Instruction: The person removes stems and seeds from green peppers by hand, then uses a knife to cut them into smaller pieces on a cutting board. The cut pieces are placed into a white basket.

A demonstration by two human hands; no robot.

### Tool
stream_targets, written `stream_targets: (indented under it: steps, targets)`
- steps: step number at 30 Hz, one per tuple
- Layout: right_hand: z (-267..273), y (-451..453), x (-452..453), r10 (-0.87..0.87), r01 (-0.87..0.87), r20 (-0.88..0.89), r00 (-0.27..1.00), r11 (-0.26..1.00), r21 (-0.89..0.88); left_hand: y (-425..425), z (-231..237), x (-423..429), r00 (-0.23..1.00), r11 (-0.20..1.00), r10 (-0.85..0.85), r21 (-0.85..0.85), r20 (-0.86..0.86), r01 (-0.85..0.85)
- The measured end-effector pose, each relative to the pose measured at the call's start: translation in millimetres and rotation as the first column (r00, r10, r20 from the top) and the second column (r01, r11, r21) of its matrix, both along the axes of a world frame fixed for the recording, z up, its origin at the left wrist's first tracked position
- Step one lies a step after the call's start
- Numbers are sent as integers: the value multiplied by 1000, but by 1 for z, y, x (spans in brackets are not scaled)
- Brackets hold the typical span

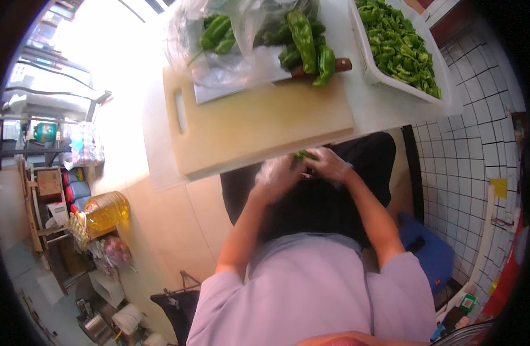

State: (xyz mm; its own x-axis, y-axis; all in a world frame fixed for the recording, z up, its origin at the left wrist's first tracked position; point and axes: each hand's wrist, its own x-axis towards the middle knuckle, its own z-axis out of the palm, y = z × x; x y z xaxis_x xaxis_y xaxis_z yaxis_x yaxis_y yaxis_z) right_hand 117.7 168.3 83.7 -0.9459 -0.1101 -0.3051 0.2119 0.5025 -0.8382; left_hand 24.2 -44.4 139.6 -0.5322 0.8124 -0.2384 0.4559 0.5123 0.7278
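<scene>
Both my hands wear clear plastic gloves and meet above my dark-clothed lap, just below the table's edge. Between my left hand [278, 173] and my right hand [329, 165] is a green pepper [306, 155], held by both and partly hidden by the fingers. On the table lies a yellowish cutting board [265, 125]. A knife with a brown wooden handle [343, 65] rests across its far side, its blade [213, 93] partly under a clear plastic bag [178, 47]. Whole green peppers [303, 41] lie in the bag's opening and over the knife.
A white plastic basket [377, 75] of cut green peppers [399, 47] stands at the table's far right. On the left, a large bottle of yellow oil [107, 211] stands beside shelving. A tiled wall [450, 160] and a blue container [427, 251] are to the right.
</scene>
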Motion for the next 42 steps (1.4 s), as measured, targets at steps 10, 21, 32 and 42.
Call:
stream_targets:
  steps: [10, 21, 32, 42]
  targets:
    - [230, 16, 30, -432, 383, -13, 902, 811, -442, -73, 164, -120, 890, 641, 415, 634, 186, -432]
    - [218, 27, -93, -275, 524, -819, 504, 851, 37, 26, 155, -218, 661, 857, 486, 162, -571, -490]
    - [199, -2, -33, -415, 518, -779, 471, 844, -136, -57, 170, -190, 578, 66, 788, 905, 211, -420]
    - [236, -58, -12, -332, 370, -848, 414, 912, -177, -77, 204, -22, 546, 284, 833, 916, -90, -282]
